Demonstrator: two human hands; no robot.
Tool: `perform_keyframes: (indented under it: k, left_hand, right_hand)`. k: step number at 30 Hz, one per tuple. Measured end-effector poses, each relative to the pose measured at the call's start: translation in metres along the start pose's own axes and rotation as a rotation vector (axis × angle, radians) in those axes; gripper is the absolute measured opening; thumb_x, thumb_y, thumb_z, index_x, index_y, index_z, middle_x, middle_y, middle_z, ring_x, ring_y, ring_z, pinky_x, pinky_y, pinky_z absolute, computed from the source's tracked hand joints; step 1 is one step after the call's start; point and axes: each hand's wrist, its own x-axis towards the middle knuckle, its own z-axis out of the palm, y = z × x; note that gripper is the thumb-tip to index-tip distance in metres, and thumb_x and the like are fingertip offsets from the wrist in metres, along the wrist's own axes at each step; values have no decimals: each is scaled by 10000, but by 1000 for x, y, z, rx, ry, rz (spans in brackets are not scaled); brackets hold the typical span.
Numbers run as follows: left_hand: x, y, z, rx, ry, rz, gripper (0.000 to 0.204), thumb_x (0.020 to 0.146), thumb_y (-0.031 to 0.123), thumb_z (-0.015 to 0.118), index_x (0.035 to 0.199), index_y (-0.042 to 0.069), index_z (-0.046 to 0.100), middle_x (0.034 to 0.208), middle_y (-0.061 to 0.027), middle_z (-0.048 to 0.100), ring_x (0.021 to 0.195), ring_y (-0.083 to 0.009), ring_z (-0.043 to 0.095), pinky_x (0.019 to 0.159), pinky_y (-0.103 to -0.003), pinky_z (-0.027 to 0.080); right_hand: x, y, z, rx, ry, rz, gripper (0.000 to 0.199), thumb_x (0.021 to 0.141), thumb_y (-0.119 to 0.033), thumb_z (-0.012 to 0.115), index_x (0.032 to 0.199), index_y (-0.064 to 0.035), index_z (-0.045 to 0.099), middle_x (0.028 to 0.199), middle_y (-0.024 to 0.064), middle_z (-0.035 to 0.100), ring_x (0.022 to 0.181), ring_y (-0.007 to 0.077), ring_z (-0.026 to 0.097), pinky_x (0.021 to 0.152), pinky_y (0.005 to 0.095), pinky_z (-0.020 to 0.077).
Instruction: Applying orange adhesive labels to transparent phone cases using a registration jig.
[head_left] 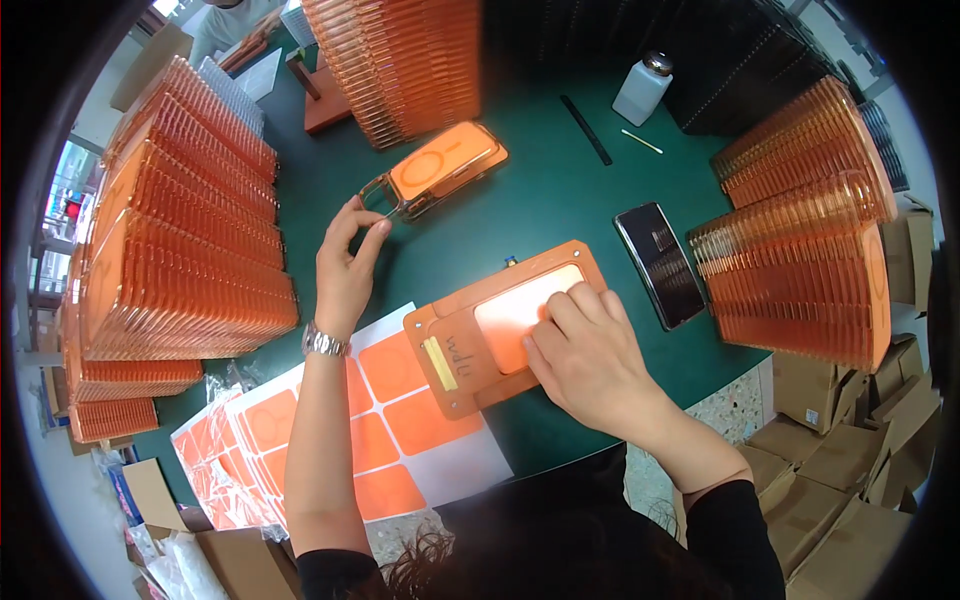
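My left hand [347, 262], wearing a metal watch, reaches forward with thumb and finger pinched on the near end of an orange phone case [436, 168]. The case has a clear rim and a ring outline on its flat face. My right hand [590, 358] rests over the bright orange panel of an orange-brown jig [462, 318]. Its fingers are curled in at the panel, and they hide whatever lies beneath them. A yellow strip [440, 364] is fixed on the jig's left part. Under the jig's left side lie sheets of orange square stickers [394, 422].
Tall rows of orange phone cases stand at left [190, 270], at the back [400, 70] and at right [790, 290]. A black phone [659, 266] lies right of the jig. Farther back are a pump bottle [643, 90], a black stick [586, 130] and a swab [641, 141]. Cardboard boxes [815, 390] sit at lower right.
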Motion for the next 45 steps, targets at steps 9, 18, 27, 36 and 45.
perform_keyframes:
  k: [9, 18, 27, 36, 45]
  left_hand:
    - [-119, 79, -21, -139, -78, -11, 110, 905, 113, 733, 944, 14, 705, 1507, -208, 522, 1479, -373, 400, 1166, -463, 342]
    - [-156, 99, 12, 233, -166, 195, 489, 857, 99, 765, 1330, 85, 645, 1572, -208, 423, 1490, -394, 363, 1192, -501, 331]
    - [-164, 98, 18, 226, -43, 83, 728, 916, 134, 714, 1559, 35, 389, 1491, -185, 496, 1392, -302, 476, 1143, -414, 385]
    - [-159, 111, 11, -265, -146, -412, 865, 903, 231, 782, 1607, 63, 309, 975, -19, 517, 926, -158, 483, 895, -305, 426]
    - [-156, 98, 1, 213, -199, -119, 831, 845, 340, 828, 1560, 165, 443, 1305, -125, 505, 1132, -260, 488, 1019, -416, 412]
  right_hand:
    - [-18, 43, -16, 288, 350, 132, 109, 931, -61, 625, 844, 3, 641, 875, 127, 623, 824, 297, 578, 769, 401, 463]
    - [-18, 76, -2, 558, 160, 451, 411, 1029, -296, 594, 1242, 52, 645, 981, 124, 662, 921, 230, 649, 843, 328, 510]
    - [1, 98, 15, 982, -141, 718, 404, 989, -349, 693, 1082, 39, 635, 834, 38, 631, 764, 59, 567, 686, 213, 460]
    - [-10, 95, 0, 609, -46, 425, 696, 836, -439, 826, 1345, -20, 602, 1134, 112, 613, 1092, 202, 543, 912, 337, 468]
    - [-9, 83, -26, 229, -215, 163, 931, 666, -555, 881, 1454, -169, 571, 1331, 162, 514, 1278, 343, 431, 1091, 449, 366]
